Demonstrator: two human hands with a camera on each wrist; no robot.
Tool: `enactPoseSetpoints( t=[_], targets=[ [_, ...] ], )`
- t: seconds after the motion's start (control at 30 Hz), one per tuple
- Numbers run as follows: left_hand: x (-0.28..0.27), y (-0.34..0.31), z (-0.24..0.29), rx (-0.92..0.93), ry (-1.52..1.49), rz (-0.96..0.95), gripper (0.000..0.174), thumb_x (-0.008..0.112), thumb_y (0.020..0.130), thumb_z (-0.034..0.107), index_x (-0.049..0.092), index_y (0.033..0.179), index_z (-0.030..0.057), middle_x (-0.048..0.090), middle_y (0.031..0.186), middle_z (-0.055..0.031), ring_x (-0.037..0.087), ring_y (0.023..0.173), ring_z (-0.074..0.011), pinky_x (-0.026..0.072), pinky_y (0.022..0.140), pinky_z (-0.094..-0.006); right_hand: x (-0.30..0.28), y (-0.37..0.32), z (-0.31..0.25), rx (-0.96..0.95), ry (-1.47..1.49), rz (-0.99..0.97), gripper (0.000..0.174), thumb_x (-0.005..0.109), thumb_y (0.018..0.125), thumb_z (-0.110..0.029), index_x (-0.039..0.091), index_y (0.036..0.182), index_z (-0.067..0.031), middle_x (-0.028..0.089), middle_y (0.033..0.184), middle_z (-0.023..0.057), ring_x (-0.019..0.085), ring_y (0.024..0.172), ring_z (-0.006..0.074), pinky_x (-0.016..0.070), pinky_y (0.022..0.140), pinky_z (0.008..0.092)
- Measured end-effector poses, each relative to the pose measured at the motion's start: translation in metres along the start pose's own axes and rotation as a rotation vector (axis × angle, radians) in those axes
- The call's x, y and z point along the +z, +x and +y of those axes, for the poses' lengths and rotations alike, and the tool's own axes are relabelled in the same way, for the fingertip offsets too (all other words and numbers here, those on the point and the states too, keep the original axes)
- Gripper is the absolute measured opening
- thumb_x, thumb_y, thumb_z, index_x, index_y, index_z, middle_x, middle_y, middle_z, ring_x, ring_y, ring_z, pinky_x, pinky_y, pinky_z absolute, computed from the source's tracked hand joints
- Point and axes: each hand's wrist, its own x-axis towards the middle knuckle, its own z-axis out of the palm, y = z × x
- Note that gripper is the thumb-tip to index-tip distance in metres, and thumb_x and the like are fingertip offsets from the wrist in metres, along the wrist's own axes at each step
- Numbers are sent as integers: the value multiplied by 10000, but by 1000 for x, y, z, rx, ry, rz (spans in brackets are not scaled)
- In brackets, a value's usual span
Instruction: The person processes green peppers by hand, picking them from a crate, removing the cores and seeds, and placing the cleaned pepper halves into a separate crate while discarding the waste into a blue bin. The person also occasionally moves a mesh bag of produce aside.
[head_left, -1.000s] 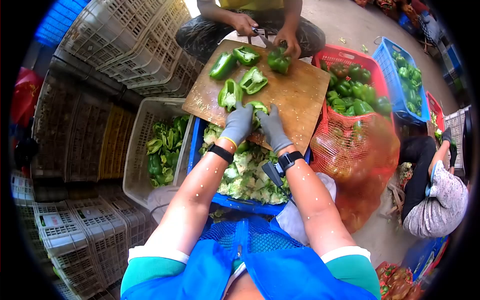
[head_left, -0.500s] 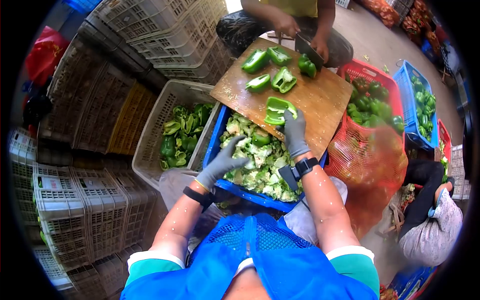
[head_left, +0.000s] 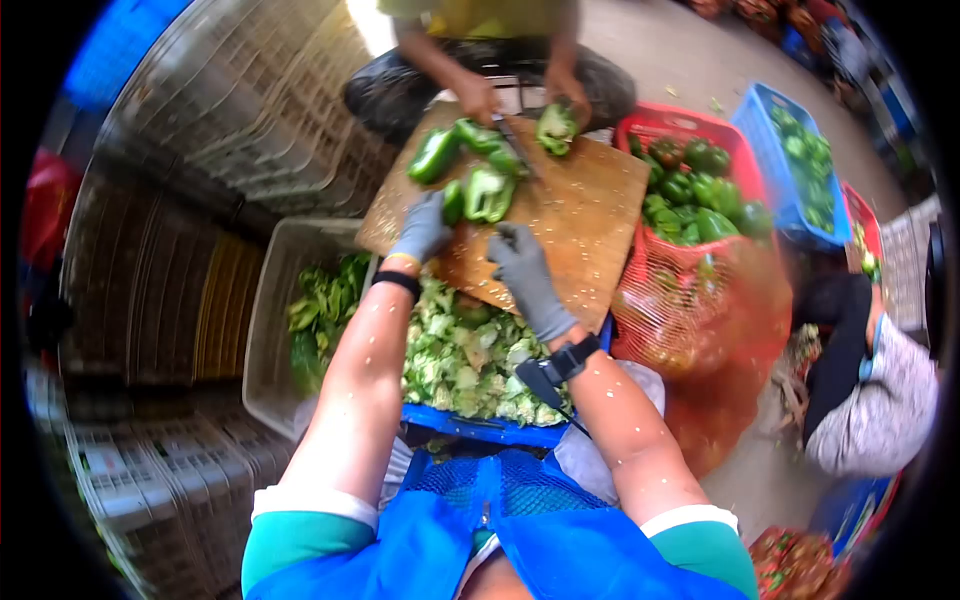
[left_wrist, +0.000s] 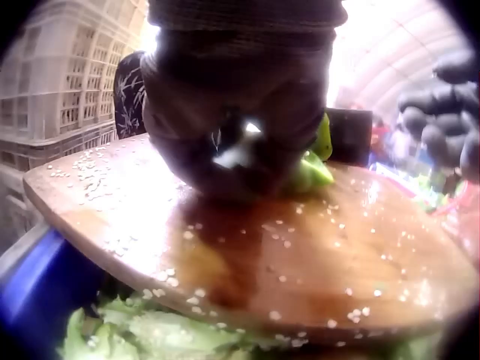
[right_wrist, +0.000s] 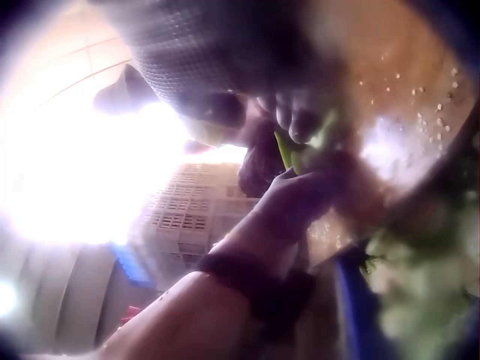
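My gloved left hand (head_left: 423, 228) is at the left side of the wooden cutting board (head_left: 575, 215), fingers curled at a green pepper half (head_left: 453, 202) and gripping it. In the right wrist view, this pepper half (right_wrist: 304, 156) shows beyond the left wrist. Beside it, a hollow pepper half (head_left: 489, 193) lies cut side up. My gloved right hand (head_left: 525, 270) hovers over the board's front part, fingers loosely bent, holding nothing. More pepper pieces (head_left: 433, 155) lie farther back. Across the board, a person holds a knife (head_left: 515, 145) and a pepper (head_left: 556, 130).
Below the board, a blue crate (head_left: 480, 430) holds pale green cores and trimmings. A grey crate (head_left: 262, 340) with pepper pieces stands left. Right are a red crate (head_left: 690, 122) of whole peppers, a red mesh sack (head_left: 690, 330) and a blue basket (head_left: 755, 125). Stacked crates (head_left: 240, 110) rise left.
The pepper half that my right hand held is out of it. My left hand has moved from over the trimmings to a pepper half on the board. The other person's knife has shifted away from their pepper.
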Motion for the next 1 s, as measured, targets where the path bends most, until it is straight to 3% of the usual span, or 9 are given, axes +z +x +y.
enactPoseSetpoints(
  t=[0.1,0.2,0.33,0.5,0.57,0.63,0.7,0.83,1.0],
  targets=[
    [38,-16,-33,127,-630,-121,439,736,665,173,603,1064,45,665,926,-164,653,849,-278,507,770,-356,0,15,35,31,-188,-35,527,625,842,-295,464,1240,10,583,1084,147,572,930,183,507,686,314],
    [19,-89,23,-168,-906,-338,517,804,618,142,592,1075,29,654,983,-52,617,862,-145,512,768,-316,13,15,69,131,-84,10,608,660,821,-328,448,1271,21,570,1138,169,556,997,206,492,794,323],
    [21,-150,44,7,-471,25,461,796,584,244,619,960,44,646,906,-103,638,777,-237,501,695,-327,17,-7,64,96,-71,-298,610,680,815,-299,433,1288,-6,569,1118,150,541,1021,187,443,881,278],
    [4,-196,40,-45,-329,486,309,785,682,290,588,756,64,571,742,-62,582,650,-212,474,557,-351,26,-25,59,312,338,30,447,654,836,-273,463,1212,-122,544,958,72,556,852,176,519,699,341],
    [-16,-216,19,-631,-1161,407,261,740,767,295,584,747,87,561,733,-24,554,645,-169,467,487,-301,12,-13,68,300,397,136,530,654,840,-308,368,1267,-179,506,1010,71,551,838,202,537,635,399],
    [-12,-229,-29,-737,-2112,769,231,704,811,286,579,764,98,569,758,-27,557,671,-139,463,458,-239,11,-25,32,272,444,193,623,684,819,-325,317,1290,-146,483,1097,90,539,875,215,529,655,416],
    [18,-233,-67,-494,-2483,414,283,669,841,270,553,943,33,588,845,-79,583,749,-150,515,604,-254,27,-36,12,213,439,-62,754,682,824,-372,220,1360,-109,452,1200,113,540,935,225,529,729,419],
    [5,-191,24,-634,-1646,219,292,655,840,203,571,1061,32,592,971,-78,596,811,-172,514,649,-252,39,-46,13,-10,240,-394,719,659,849,-342,268,1365,-29,448,1251,139,539,989,214,508,800,325],
    [42,-42,23,59,-548,459,402,654,779,181,556,1146,51,600,1064,-141,593,925,-295,485,817,-366,1,-14,-4,7,170,-21,417,566,907,-227,452,1228,12,546,1112,98,556,919,157,487,735,271]
  ],
)
